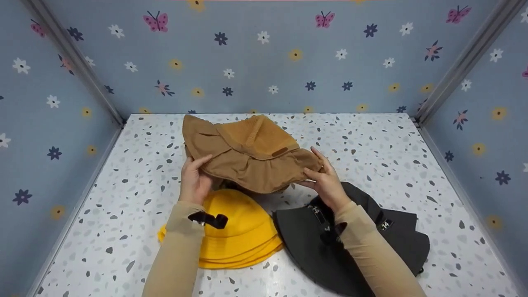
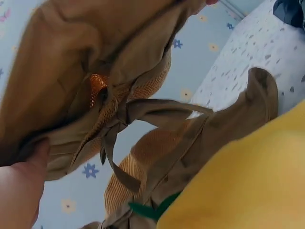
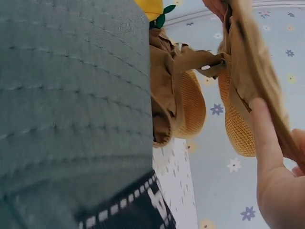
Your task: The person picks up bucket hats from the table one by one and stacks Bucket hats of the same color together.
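Note:
A brown sun hat [image 1: 264, 171] with a ruffled brim and a knitted tan crown is held up over the table between both hands. My left hand [image 1: 194, 181] grips its brim at the left, thumb on top. At the right end of the brim, my right hand [image 1: 330, 185] pinches the cloth between thumb and fingers. A cloth tie [image 2: 157, 110] hangs from the hat's underside in the left wrist view. Beneath it, another brown hat [image 3: 189, 105] with the same knitted crown lies on the table, mostly hidden from the head view.
Nearer me, a stack of yellow bucket hats [image 1: 237, 231] sits under the left forearm, with a green leaf-shaped piece [image 2: 147, 210] showing beside it. Dark hats [image 1: 305, 235] overlap under the right forearm. Flowered panels [image 1: 264, 57] wall the speckled table [image 1: 123, 198] at back and sides.

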A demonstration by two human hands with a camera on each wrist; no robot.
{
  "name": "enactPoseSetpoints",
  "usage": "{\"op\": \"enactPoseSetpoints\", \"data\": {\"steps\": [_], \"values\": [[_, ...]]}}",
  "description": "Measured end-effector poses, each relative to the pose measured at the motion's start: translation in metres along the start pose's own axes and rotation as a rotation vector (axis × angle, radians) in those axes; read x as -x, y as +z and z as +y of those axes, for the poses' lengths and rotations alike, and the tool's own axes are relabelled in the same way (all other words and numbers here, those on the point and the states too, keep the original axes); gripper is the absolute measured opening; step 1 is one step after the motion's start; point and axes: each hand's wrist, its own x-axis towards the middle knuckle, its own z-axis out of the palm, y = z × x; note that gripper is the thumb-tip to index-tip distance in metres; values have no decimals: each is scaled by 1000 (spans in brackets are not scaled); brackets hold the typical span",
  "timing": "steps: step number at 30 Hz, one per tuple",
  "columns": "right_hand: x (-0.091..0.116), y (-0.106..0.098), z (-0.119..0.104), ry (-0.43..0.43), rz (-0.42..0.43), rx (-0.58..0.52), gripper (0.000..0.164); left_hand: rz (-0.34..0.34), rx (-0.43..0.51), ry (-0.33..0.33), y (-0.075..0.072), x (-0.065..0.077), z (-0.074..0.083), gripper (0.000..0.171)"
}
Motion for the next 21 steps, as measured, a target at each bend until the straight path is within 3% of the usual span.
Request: {"op": "enactPoseSetpoints", "data": {"steps": [6,9,14,17,21], "values": [[-11,13,16,7,12,24,71,-110,-138,-4,-17,-9,6,83],[-15,17,25,17,36,21,69,-123,-307,-30,-26,-13,10,88],[-24,23,34,32,34,14,67,74,-595,-52,-36,-22,16,77],[-29,29,39,31,26,26,65,198,-660,-32,-40,-28,17,75],[-33,33,46,30,63,142,61,276,-704,-7,-45,-33,12,76]]}}
